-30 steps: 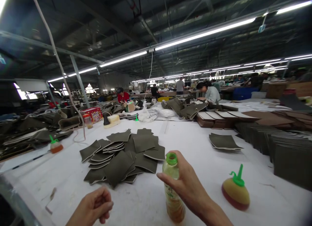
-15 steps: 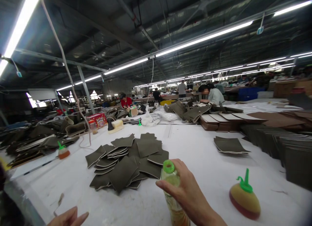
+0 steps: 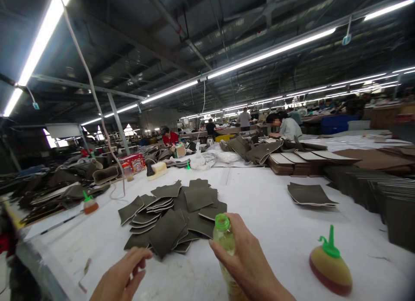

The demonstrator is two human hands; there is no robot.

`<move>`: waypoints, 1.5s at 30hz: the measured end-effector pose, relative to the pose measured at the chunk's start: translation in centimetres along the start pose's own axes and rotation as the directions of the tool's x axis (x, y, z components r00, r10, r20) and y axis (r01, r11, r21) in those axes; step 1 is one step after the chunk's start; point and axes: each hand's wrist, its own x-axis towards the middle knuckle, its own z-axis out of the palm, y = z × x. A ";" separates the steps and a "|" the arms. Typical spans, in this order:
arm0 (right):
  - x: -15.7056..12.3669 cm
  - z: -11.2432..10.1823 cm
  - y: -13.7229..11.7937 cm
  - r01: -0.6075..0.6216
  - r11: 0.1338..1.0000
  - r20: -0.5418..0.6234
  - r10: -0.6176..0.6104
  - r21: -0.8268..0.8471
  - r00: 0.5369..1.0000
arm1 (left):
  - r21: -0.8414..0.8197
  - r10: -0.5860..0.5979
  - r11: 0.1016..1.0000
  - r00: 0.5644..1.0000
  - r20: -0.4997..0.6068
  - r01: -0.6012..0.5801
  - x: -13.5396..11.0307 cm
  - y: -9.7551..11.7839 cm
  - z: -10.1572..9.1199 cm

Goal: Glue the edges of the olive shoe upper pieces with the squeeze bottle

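My right hand (image 3: 246, 257) is wrapped round an uncapped clear plastic bottle (image 3: 223, 240) with a green neck. Some yellowish liquid shows low in the bottle, which stands close to upright at the table's near side. My left hand (image 3: 125, 270) hovers at the lower left, thumb and fingers apart and loosely bent, with nothing seen in it. Just beyond both hands lies a loose heap of dark olive leather pieces (image 3: 167, 232) with pale edges. To the right, a squeeze bottle (image 3: 330, 268) with a green spout holds yellow-brown liquid and leans on the white table (image 3: 269, 232).
A smaller squeeze bottle (image 3: 90, 204) stands at the left. Farther back are a sponge-like block (image 3: 158, 170), a red box (image 3: 134, 161) and plastic bags (image 3: 202, 158). Stacked brown panels (image 3: 285, 164) and dark panels (image 3: 366, 201) line the right. A cable (image 3: 94, 89) hangs down at the left.
My left hand has risen into view and moved right, nearer the leather heap. My right hand keeps its hold on the bottle. The whole view has shifted slightly.
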 end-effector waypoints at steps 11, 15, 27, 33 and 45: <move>-0.7 0.7 0.4 0.105 0.978 -0.087 -0.122 -0.178 0.989 | -0.083 0.547 0.803 0.785 -0.289 -0.590 5.1 16.5 1.6; -0.5 0.6 0.3 0.138 0.973 -0.104 -0.159 -0.188 0.982 | 0.113 0.631 0.767 0.712 -0.308 -0.632 5.3 16.7 2.8; -0.4 0.6 0.3 0.140 0.966 -0.129 -0.171 -0.218 0.977 | 0.457 0.775 0.616 0.596 -0.209 -0.641 5.3 16.9 2.4; -0.4 0.4 0.1 0.106 0.968 -0.103 -0.132 -0.226 0.986 | 0.678 0.845 0.449 0.524 -0.110 -0.582 5.4 17.7 2.9; 0.1 0.0 0.7 0.011 0.974 -0.128 -0.040 -0.225 0.991 | 0.498 0.789 0.583 0.594 -0.159 -0.642 7.5 17.7 4.0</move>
